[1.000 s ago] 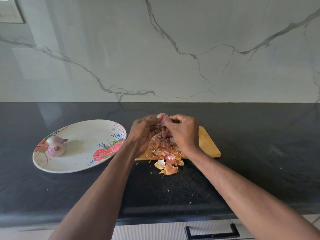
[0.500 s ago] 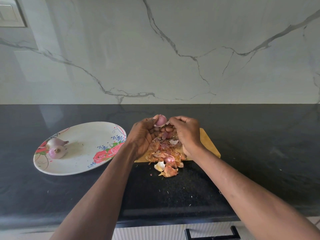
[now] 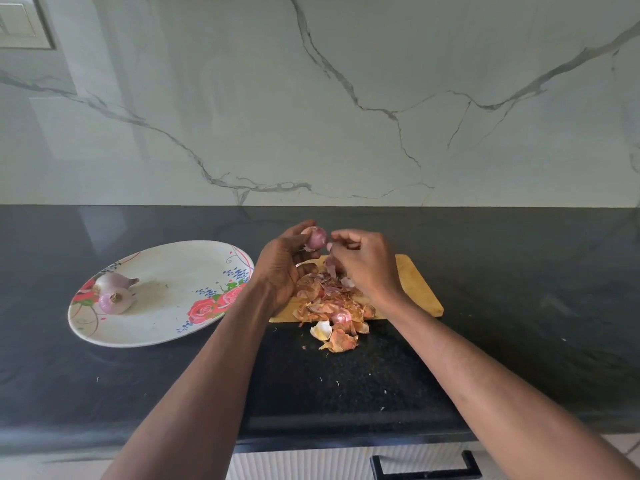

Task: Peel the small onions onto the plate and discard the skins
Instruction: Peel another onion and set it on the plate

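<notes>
Black counter (image 3: 519,306): plate (image 3: 162,327) left, skins (image 3: 332,306) ctr

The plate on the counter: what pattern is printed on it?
White plate with red-pink roses, green leaves and small blue sprigs near its rim; clearest in the head view.

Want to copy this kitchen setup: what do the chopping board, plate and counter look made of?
Chopping board: likely wood or bamboo, matte tan with faint grain. Plate: glossy white with printed roses, so glazed ceramic or melamine; cannot tell which. Counter: polished black speckled stone, probably granite, judging by its reflections.
</notes>
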